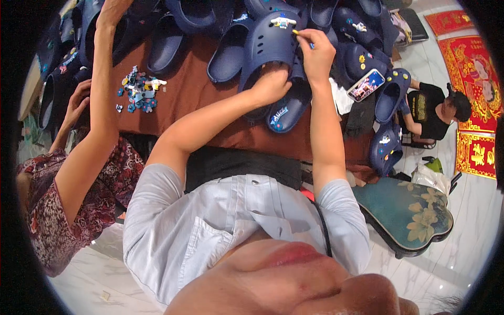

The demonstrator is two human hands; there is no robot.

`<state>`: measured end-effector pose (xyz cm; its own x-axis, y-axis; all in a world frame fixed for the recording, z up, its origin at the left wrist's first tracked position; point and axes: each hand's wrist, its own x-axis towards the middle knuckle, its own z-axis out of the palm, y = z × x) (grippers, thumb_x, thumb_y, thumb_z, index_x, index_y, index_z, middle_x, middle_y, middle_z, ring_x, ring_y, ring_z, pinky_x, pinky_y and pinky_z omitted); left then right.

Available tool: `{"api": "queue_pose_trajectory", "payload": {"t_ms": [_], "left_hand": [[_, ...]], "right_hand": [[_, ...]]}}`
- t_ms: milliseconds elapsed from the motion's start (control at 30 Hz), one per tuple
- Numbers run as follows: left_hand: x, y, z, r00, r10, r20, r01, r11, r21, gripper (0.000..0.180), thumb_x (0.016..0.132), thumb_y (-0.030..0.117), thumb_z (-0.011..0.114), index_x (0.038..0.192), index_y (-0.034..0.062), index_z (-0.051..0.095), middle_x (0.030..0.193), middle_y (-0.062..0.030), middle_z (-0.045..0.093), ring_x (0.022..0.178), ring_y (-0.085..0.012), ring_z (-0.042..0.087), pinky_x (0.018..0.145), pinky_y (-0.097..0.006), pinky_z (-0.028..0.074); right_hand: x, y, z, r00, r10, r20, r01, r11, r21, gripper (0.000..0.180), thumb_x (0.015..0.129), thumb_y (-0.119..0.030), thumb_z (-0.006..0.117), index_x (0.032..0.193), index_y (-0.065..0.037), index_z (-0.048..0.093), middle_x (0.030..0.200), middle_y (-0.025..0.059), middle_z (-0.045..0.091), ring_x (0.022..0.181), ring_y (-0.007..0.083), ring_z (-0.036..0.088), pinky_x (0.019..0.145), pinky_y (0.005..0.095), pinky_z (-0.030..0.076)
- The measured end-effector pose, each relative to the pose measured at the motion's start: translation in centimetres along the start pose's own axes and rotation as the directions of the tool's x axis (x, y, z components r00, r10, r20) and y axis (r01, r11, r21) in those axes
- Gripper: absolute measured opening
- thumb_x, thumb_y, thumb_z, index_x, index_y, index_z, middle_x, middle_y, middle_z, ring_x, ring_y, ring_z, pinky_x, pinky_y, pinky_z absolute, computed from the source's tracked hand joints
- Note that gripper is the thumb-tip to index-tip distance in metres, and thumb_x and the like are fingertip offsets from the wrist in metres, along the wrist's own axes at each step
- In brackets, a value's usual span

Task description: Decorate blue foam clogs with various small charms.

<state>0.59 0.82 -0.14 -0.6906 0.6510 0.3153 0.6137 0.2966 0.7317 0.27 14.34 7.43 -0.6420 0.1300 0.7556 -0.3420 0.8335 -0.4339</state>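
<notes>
A navy-blue clog (268, 44) with holes in its upper stands raised in front of me, a white cartoon charm (282, 22) fixed near its toe. My left hand (271, 85) reaches into the clog's opening and holds it, with the fingertips hidden inside. Beside the upper, my right hand (317, 55) pinches a small yellow shoe charm (295, 32) between thumb and finger, close to the clog's side. Just under it lies another navy clog (286, 113) with a light-blue lettered charm. To the left sits a pile of loose blue and white charms (140, 94) on the brown cloth.
Many navy clogs (181, 50) crowd the far side of the brown-covered table (194, 110). A phone (366, 85) with its screen lit lies at the right. At the left a co-worker's arm (102, 89) reaches forward. A teal flowered stool (404, 215) and a seated person (433, 113) are at the right.
</notes>
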Motion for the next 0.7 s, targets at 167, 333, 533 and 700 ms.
{"api": "queue_pose_trajectory", "payload": {"t_ms": [167, 333, 533, 700], "left_hand": [[0.2, -1.0, 1.1, 1.0, 0.0, 0.005, 0.0, 1.0, 0.011, 0.03, 0.082, 0.017, 0.063, 0.093, -0.0103, 0.059, 0.091, -0.0329, 0.062, 0.086, -0.0467, 0.062, 0.081, -0.052, 0.05], [0.0, -1.2, 1.0, 1.0, -0.007, -0.001, 0.007, 0.997, -0.078, 0.029, 0.083, 0.015, 0.063, 0.096, -0.01, 0.056, 0.091, -0.0346, 0.062, 0.091, -0.0484, 0.062, 0.084, -0.053, 0.048], [-0.2, -1.1, -0.2, 0.997, -0.029, 0.065, 0.037, 0.993, -0.116, 0.028, 0.084, 0.014, 0.063, 0.095, -0.0105, 0.056, 0.093, -0.035, 0.061, 0.092, -0.049, 0.061, 0.085, -0.052, 0.048], [-0.3, -1.2, 0.2, 0.998, -0.015, 0.054, 0.021, 0.994, -0.106, 0.03, 0.083, 0.013, 0.063, 0.098, -0.0117, 0.054, 0.092, -0.035, 0.061, 0.09, -0.0489, 0.061, 0.083, -0.052, 0.048]], "right_hand": [[0.0, 0.0, 0.2, 0.987, -0.101, 0.122, 0.105, 0.994, -0.032, 0.011, 0.078, 0.004, 0.067, 0.088, 0.0, 0.065, 0.093, 0.0151, 0.066, 0.09, 0.0315, 0.065, 0.08, 0.0382, 0.052], [-0.8, 0.6, 0.6, 0.971, -0.14, 0.195, 0.159, 0.984, -0.081, 0.01, 0.083, 0.003, 0.064, 0.093, 0.003, 0.065, 0.1, 0.0167, 0.067, 0.096, 0.0343, 0.063, 0.085, 0.0407, 0.051], [-0.6, 0.2, 0.9, 0.96, -0.16, 0.231, 0.192, 0.974, -0.122, 0.016, 0.081, 0.005, 0.065, 0.097, 0.001, 0.067, 0.101, 0.0155, 0.067, 0.096, 0.0317, 0.063, 0.085, 0.0377, 0.051], [-1.1, -0.6, 0.4, 0.965, -0.091, 0.248, 0.124, 0.985, -0.119, 0.012, 0.081, 0.006, 0.062, 0.093, 0.003, 0.063, 0.097, 0.0156, 0.063, 0.094, 0.0337, 0.06, 0.081, 0.0414, 0.049]]}}
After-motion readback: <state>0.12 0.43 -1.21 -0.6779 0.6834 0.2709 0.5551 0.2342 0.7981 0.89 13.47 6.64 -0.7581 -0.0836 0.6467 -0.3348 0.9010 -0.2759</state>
